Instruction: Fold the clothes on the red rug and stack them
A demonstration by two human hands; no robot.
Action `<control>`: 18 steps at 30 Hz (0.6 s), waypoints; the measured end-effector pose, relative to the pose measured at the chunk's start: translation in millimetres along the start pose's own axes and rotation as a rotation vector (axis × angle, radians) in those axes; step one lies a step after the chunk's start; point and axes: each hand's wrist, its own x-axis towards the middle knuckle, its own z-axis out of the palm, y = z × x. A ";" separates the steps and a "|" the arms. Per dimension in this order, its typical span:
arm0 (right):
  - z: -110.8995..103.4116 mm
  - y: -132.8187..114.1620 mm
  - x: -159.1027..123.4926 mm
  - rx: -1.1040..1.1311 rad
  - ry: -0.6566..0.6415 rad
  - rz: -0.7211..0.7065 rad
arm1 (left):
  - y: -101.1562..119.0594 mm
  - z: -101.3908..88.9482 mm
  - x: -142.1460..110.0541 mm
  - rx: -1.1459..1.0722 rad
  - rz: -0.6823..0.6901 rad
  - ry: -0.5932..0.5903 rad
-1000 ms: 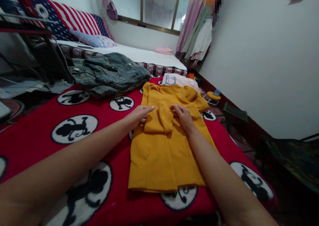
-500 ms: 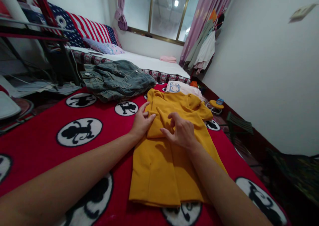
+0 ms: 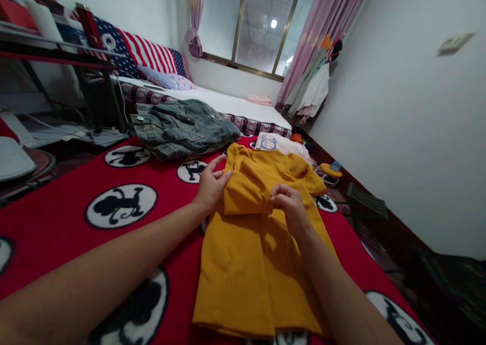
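Note:
A mustard-yellow dress (image 3: pixel 243 274) with short sleeves lies lengthwise before me, its hem toward me. Across its waist runs a raised fold, lifted at both ends. My left hand (image 3: pixel 211 183) pinches the fold's left end between thumb and fingers. At the other end, my right hand (image 3: pixel 289 203) has its fingertips closed on the same cloth, near the dress's middle. Part of the dress's right side is hidden under my right forearm. Beneath everything spreads a red blanket (image 3: pixel 167 243) with black monkey figures in white ovals.
A crumpled denim jacket (image 3: pixel 190 127) lies beyond my left hand. Past the dress's collar is a pale pink garment (image 3: pixel 284 146). A bed (image 3: pixel 220 97) stands under the window, a cluttered table (image 3: pixel 56 56) at far left, and a green folding stool (image 3: pixel 366 203) on the right-hand floor.
My right hand has closed from a loose, spread pose onto the yellow cloth. The fold now stretches wider between both hands. The whole view has shifted slightly.

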 end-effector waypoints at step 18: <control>3.9 6.0 -5.1 -0.148 0.003 -0.083 | 9.9 -0.4 -7.8 0.421 -0.014 -0.454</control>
